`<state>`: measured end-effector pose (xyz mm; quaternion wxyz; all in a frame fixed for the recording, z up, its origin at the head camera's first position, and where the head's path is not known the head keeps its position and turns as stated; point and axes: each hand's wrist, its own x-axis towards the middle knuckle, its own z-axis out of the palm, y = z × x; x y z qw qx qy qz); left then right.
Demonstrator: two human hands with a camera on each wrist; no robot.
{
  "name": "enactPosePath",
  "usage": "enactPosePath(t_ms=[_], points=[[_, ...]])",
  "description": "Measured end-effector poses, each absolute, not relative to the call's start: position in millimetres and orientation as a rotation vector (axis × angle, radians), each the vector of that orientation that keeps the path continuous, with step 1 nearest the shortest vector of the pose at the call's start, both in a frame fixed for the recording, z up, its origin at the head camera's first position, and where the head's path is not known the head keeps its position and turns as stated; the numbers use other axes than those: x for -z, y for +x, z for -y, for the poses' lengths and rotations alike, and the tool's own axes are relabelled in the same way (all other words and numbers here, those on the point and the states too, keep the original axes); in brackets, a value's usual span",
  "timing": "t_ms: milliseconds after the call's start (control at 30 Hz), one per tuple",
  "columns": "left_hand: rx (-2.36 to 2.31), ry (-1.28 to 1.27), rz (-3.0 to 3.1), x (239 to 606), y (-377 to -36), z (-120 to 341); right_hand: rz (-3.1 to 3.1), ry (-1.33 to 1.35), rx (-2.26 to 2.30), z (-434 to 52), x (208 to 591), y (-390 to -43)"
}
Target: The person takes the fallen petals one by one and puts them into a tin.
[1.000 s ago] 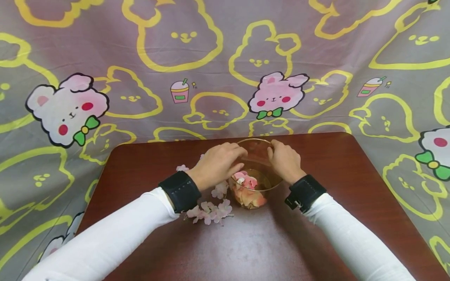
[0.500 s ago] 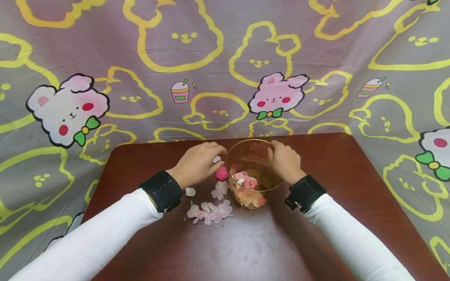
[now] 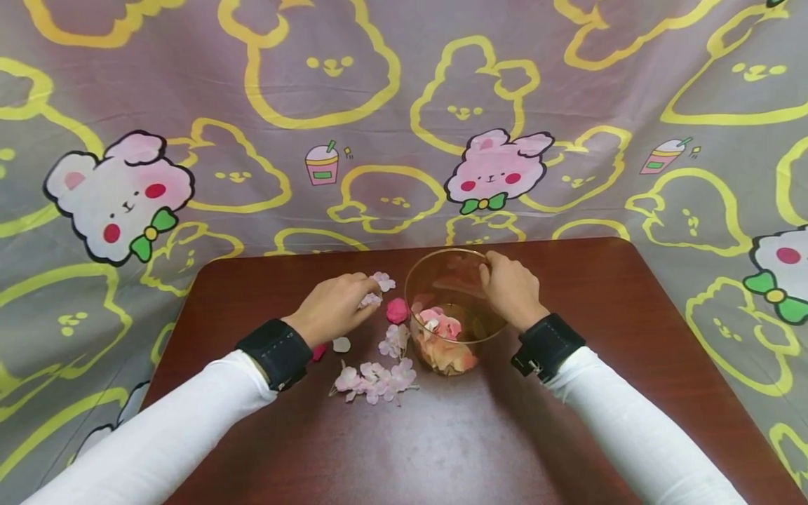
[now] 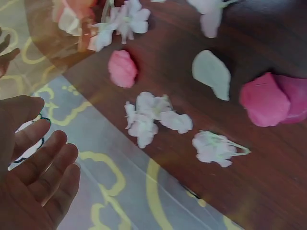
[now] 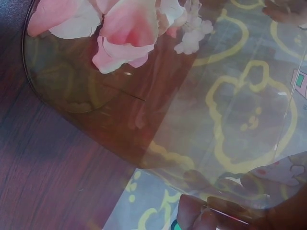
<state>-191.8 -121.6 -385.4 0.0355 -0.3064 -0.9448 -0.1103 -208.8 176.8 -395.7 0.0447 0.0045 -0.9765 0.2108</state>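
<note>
no readable text, labels or numbers anywhere

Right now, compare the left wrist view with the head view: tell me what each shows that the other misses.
Only the left wrist view shows the left hand's palm side, fingers loosely spread and holding nothing, just above the blossoms.

Only the head view shows the right hand gripping the rim of the glass bowl, the petals inside the bowl and the blossom sprig near the left wrist.

Both show the dark wooden table, the loose bright pink petal beside the bowl and a small white petal.
</note>
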Motion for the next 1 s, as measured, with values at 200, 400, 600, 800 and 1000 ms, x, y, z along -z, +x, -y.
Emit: enactPosePath(t_ms=[200, 400, 600, 800, 1000], points=[[0.301, -0.929, 2.977, 401, -191, 130, 2.997, 0.012, -0.642, -178, 397, -210], [0.253, -0.950, 3.028, 418, -188, 140, 2.995, 0.006, -0.632, -177, 397, -210], [0.262, -0.934, 3.093, 431, -186, 144, 3.001, 0.007, -0.642, -176, 395, -210], [0.234, -0.916, 3.126, 441, -185, 146, 3.003, 0.003, -0.640, -177, 395, -209], [0.147, -0.940, 3.103, 452, -183, 150, 3.004, -0.001, -0.642, -177, 394, -210]])
